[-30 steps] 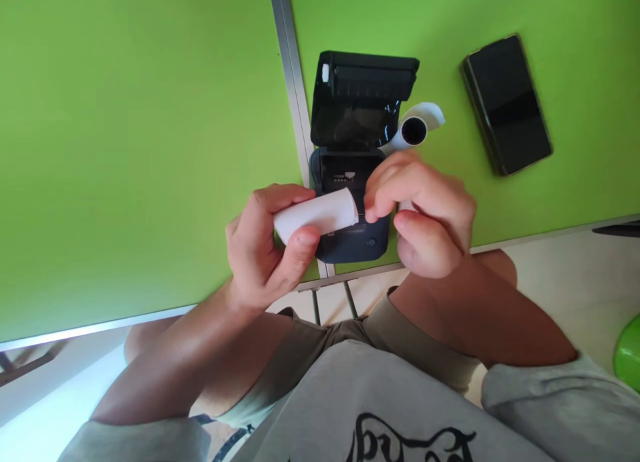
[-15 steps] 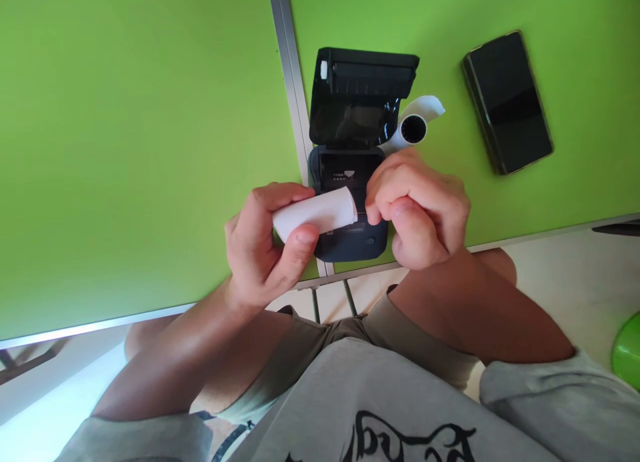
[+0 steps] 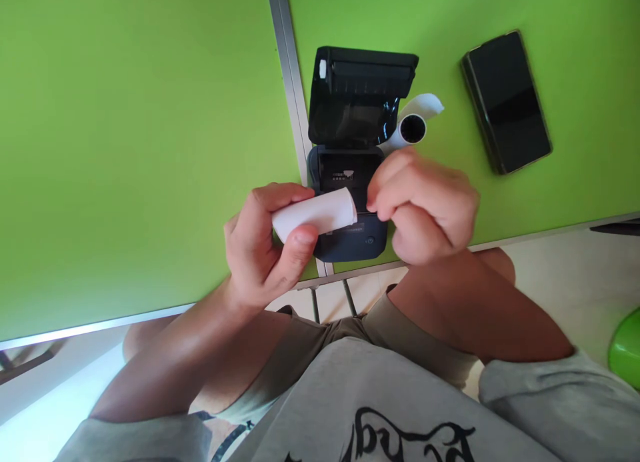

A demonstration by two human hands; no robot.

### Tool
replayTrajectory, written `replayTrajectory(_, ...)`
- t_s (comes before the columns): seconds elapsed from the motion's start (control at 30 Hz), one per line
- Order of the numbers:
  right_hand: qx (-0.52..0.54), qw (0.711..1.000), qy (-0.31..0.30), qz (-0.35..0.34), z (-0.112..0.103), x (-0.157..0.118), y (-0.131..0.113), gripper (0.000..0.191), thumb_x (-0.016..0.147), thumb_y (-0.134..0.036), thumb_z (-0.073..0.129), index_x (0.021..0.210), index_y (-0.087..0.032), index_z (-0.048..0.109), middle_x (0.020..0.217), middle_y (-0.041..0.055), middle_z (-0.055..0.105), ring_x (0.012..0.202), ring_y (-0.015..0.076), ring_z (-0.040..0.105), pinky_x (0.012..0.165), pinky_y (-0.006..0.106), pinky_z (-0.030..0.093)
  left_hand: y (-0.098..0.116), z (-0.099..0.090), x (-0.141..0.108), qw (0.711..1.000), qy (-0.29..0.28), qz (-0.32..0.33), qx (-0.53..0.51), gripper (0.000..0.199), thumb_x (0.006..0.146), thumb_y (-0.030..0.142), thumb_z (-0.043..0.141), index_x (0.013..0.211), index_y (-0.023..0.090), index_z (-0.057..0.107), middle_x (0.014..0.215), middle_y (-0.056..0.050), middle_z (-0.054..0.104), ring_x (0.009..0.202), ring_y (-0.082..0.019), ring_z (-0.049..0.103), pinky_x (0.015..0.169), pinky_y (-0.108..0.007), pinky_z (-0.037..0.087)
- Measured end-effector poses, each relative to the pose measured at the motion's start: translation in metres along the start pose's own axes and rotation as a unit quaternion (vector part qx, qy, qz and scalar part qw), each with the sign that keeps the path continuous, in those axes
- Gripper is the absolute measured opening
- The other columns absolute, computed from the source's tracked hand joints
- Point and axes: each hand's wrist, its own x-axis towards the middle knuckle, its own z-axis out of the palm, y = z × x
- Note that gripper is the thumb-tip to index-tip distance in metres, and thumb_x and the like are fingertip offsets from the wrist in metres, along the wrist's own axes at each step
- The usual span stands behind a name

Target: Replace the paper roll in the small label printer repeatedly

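Note:
My left hand (image 3: pixel 267 242) grips a white paper roll (image 3: pixel 317 213) between thumb and fingers, slightly tilted over the lower part of a dark printer (image 3: pixel 350 247). The printer's lid (image 3: pixel 363 95) stands raised at the far side, and a small label shows inside its bay. To the right of the roll's end, my right hand (image 3: pixel 427 205) is closed with its fingers curled. Whatever its fingertips may hold is hidden. A second white roll (image 3: pixel 413 129) with a dark core stands beside the lid, its loose end sticking out to the right.
A black phone-like device (image 3: pixel 510 102) lies on the green table (image 3: pixel 150 115) at the right. A metal strip (image 3: pixel 290 62) crosses the table beside the printer. The table's front edge runs close to my legs. Part of a green object (image 3: pixel 627 349) shows at the lower right.
My right hand has turned slightly and its back has shifted a little to the right. My left hand and the roll in it are nearly still.

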Motion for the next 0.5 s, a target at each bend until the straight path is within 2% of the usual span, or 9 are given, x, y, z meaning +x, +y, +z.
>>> replayTrajectory(0.1, 0.033, 0.996, 0.064, -0.051, 0.002, 0.001, 0.002, 0.033, 0.088, 0.001, 0.043, 0.061, -0.018, 0.041, 0.058, -0.0041, 0.048, 0.055, 0.0071, 0.047, 0.060, 0.031, 0.036, 0.000, 0.001, 0.000, 1.000, -0.001, 0.004, 0.003, 0.022, 0.100, 0.037, 0.062, 0.121, 0.027, 0.064, 0.099, -0.001, 0.074, 0.071, -0.011, 0.068, 0.059, -0.024, 0.052)
replayTrajectory(0.2, 0.025, 0.996, 0.077, -0.036, 0.001, 0.002, -0.002, 0.021, 0.089, -0.008, 0.047, 0.071, -0.019, 0.052, 0.067, -0.0020, 0.057, 0.063, 0.0107, 0.055, 0.066, 0.034, 0.042, 0.003, 0.001, 0.001, 1.000, 0.001, -0.005, 0.004, 0.020, 0.102, 0.040, 0.060, 0.117, 0.027, 0.065, 0.096, 0.000, 0.074, 0.068, -0.009, 0.066, 0.058, -0.024, 0.051)
replayTrajectory(0.27, -0.014, 0.999, 0.035, -0.029, 0.000, 0.003, -0.006, 0.009, 0.087, -0.020, 0.053, 0.092, -0.021, 0.061, 0.089, 0.0034, 0.068, 0.083, 0.0176, 0.065, 0.074, 0.039, 0.049, 0.005, 0.001, 0.003, 1.000, 0.002, -0.012, 0.000, 0.021, 0.104, 0.043, 0.057, 0.114, 0.026, 0.065, 0.092, 0.000, 0.074, 0.063, -0.008, 0.063, 0.054, -0.023, 0.048)
replayTrajectory(0.33, -0.061, 0.997, -0.022, -0.034, 0.001, 0.003, -0.008, 0.026, 0.085, -0.028, 0.059, 0.110, -0.024, 0.061, 0.111, 0.0065, 0.072, 0.101, 0.0229, 0.069, 0.084, 0.044, 0.051, 0.007, 0.000, 0.004, 1.000, 0.000, -0.010, -0.008, 0.021, 0.105, 0.043, 0.055, 0.112, 0.026, 0.066, 0.087, 0.002, 0.072, 0.058, -0.007, 0.060, 0.050, -0.023, 0.045)
replayTrajectory(0.37, -0.082, 0.995, -0.038, -0.038, 0.002, 0.003, -0.009, 0.030, 0.084, -0.028, 0.061, 0.114, -0.025, 0.060, 0.115, 0.0056, 0.073, 0.104, 0.0233, 0.070, 0.085, 0.045, 0.051, 0.007, 0.000, 0.004, 1.000, -0.002, -0.007, -0.012, 0.021, 0.105, 0.043, 0.055, 0.111, 0.026, 0.066, 0.084, 0.003, 0.071, 0.057, -0.006, 0.058, 0.050, -0.022, 0.044)
replayTrajectory(0.43, -0.105, 0.992, -0.032, -0.057, 0.006, 0.004, -0.008, 0.031, 0.084, -0.031, 0.066, 0.114, -0.025, 0.060, 0.108, 0.0029, 0.076, 0.100, 0.0224, 0.073, 0.081, 0.045, 0.051, 0.008, 0.000, 0.004, 1.000, -0.011, -0.001, -0.016, 0.023, 0.106, 0.044, 0.053, 0.109, 0.025, 0.066, 0.082, 0.003, 0.071, 0.057, -0.005, 0.058, 0.051, -0.021, 0.044)
replayTrajectory(0.5, -0.112, 0.990, 0.017, -0.090, 0.012, 0.004, -0.005, 0.022, 0.086, -0.032, 0.072, 0.103, -0.023, 0.062, 0.080, -0.0034, 0.075, 0.079, 0.0180, 0.073, 0.069, 0.043, 0.045, 0.008, 0.001, 0.004, 1.000, -0.024, 0.007, -0.019, 0.025, 0.107, 0.045, 0.051, 0.108, 0.024, 0.065, 0.083, 0.003, 0.072, 0.062, -0.005, 0.061, 0.054, -0.019, 0.045)
